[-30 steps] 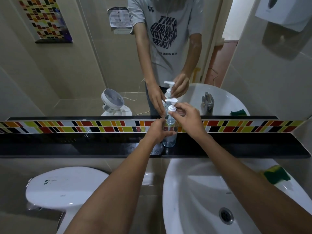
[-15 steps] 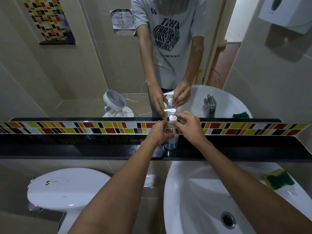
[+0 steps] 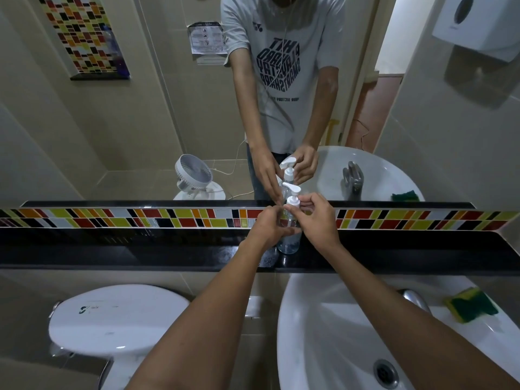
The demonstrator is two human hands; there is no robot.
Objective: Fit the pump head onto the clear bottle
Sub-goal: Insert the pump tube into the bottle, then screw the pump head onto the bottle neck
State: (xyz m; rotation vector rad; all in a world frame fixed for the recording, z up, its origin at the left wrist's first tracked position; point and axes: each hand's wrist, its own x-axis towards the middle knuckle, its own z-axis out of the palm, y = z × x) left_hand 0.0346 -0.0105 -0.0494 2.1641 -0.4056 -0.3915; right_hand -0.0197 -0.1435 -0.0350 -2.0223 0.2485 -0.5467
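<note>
On the black ledge under the mirror, just above the sink, the clear bottle stands upright with the white pump head sitting on its neck. In the one view there is, the left hand is wrapped round the bottle's middle, fingers closed on it, steadying it. The right hand pinches the pump's collar between thumb and fingertips — it looks like the screwing-down step, though whether the thread has caught cannot be told.

The bottle looks like thin plastic, empty or nearly so — probably very light, easy to tip and a little springy if squeezed hard. The smooth wall is likely slippery, so a full wrap low on the body seems the safer hold. The pump is best turned at its ribbed collar, not the spout, which would likely swivel or press down. The mirror repeats the same grasp from the far side
</note>
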